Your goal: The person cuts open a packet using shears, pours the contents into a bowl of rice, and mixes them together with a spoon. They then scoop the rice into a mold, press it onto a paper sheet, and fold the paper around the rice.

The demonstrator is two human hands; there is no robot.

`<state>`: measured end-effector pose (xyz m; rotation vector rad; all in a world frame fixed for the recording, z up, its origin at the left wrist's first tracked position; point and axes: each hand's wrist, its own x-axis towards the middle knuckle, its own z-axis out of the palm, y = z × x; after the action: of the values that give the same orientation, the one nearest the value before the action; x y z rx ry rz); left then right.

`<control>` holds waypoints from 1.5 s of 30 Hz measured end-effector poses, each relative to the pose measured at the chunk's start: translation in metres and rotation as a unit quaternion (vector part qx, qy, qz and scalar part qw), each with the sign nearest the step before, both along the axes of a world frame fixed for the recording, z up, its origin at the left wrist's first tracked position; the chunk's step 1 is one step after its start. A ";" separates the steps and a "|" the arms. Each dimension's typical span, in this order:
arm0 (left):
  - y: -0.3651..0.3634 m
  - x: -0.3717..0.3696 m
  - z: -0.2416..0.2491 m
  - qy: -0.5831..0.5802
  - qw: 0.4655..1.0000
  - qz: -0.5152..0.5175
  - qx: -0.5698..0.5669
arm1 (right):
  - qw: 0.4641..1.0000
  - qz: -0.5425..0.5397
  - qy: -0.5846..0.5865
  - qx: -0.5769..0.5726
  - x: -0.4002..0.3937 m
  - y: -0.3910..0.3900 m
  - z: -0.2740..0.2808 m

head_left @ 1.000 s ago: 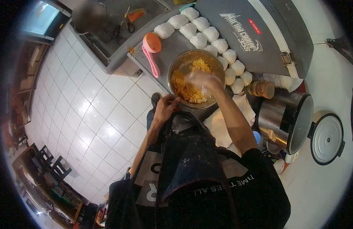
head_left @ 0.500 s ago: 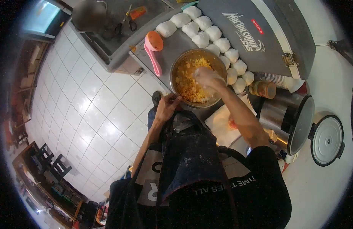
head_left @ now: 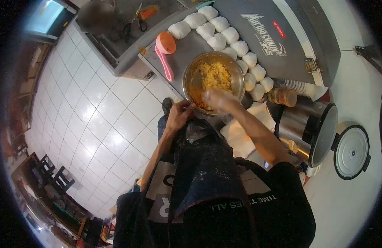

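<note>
A steel bowl (head_left: 185, 78) stands on the grey worktop, holding a crumbly yellow-orange mixture (head_left: 215, 76). At the near left rim, my left hand (head_left: 180, 116) grips the bowl with fingers curled over its edge. My right hand (head_left: 220, 101), which looks covered by a clear plastic glove, reaches into the near side of the bowl. It is blurred by motion, so I cannot tell whether its fingers hold any mixture. Left of the bowl lies a pink-handled scoop (head_left: 165, 56) with an orange cup. Rows of white dough balls (head_left: 230, 36) curve behind and to the right of the bowl.
To the right are a jar (head_left: 282, 97), stacked cups (head_left: 300, 88), a large steel pot (head_left: 304, 128) and its lid (head_left: 353, 153). White paper (head_left: 242, 134) lies under my right forearm. Scissors (head_left: 140, 25) lie at the upper left, and a grey case (head_left: 273, 37) stands behind the dough.
My right hand has moved from the middle of the bowl toward its near edge. The mixture now sits gathered more toward the far side. My left hand stays at the rim.
</note>
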<state>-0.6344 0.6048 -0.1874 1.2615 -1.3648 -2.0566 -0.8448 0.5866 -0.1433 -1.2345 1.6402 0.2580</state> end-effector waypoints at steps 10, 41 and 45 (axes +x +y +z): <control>-0.002 -0.001 0.014 -0.047 0.998 -0.020 -0.033 | 0.945 0.122 0.170 -0.250 -0.040 -0.013 0.055; -0.003 -0.002 0.010 -0.037 0.999 -0.014 -0.026 | 0.958 -0.129 -0.031 -0.254 -0.060 0.027 0.016; -0.002 -0.001 0.013 -0.024 0.999 -0.004 0.023 | 0.959 0.006 0.090 -0.269 -0.017 0.039 0.012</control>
<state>-0.6352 0.6025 -0.1744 1.3345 -1.3520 -2.0877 -0.8614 0.6251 -0.1311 -1.6652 1.9339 -0.0837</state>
